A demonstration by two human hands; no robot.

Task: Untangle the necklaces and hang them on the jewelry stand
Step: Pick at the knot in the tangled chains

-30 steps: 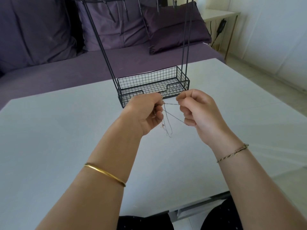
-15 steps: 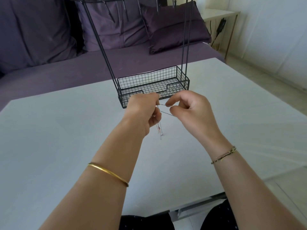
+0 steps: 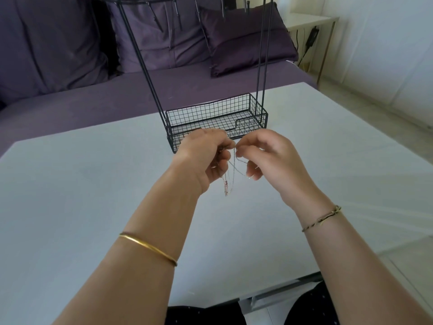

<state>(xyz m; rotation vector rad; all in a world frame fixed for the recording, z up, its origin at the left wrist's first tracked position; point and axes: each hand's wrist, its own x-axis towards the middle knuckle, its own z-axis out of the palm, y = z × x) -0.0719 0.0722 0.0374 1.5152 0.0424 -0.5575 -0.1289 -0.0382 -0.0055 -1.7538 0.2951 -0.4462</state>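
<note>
- Both hands meet in the air above the table. The left hand (image 3: 203, 158) is curled, its thumb and forefinger pinching the chains at the top, and the right hand (image 3: 269, 158) pinches the same bundle just beside it at three o'clock, fingertips almost touching. So close a grip probably isolates one knot and leaves the rest slack.
- At twelve o'clock, behind everything, a purple fabric sofa (image 3: 58, 55) with matching cushions fills the background.
- Below the hands lies a large white flat-topped table (image 3: 93, 184), likely kept underneath so that a dropped strand lands in reach.
- Just beyond the knuckles at twelve o'clock stands the black wire jewelry stand (image 3: 210, 111): a mesh basket base with slim uprights rising to a top bar at the upper edge. Its short hook pegs (image 3: 175, 8) appear bare, so by my judgement nothing is hung yet.
- From the two pinches the thin metal chain necklaces (image 3: 230, 174) droop toward six o'clock in crossing loops, clear of the table. One strand runs toward the right hand's lower fingers, which seem to hold it apart from the others.
- A plain gold bangle (image 3: 150, 247) circles the left forearm at seven o'clock, and a braided cord bracelet (image 3: 321, 218) the right wrist at four o'clock.
- Low in the loops hangs a small pinkish pendant (image 3: 226, 184); its shape is too small to tell.
</note>
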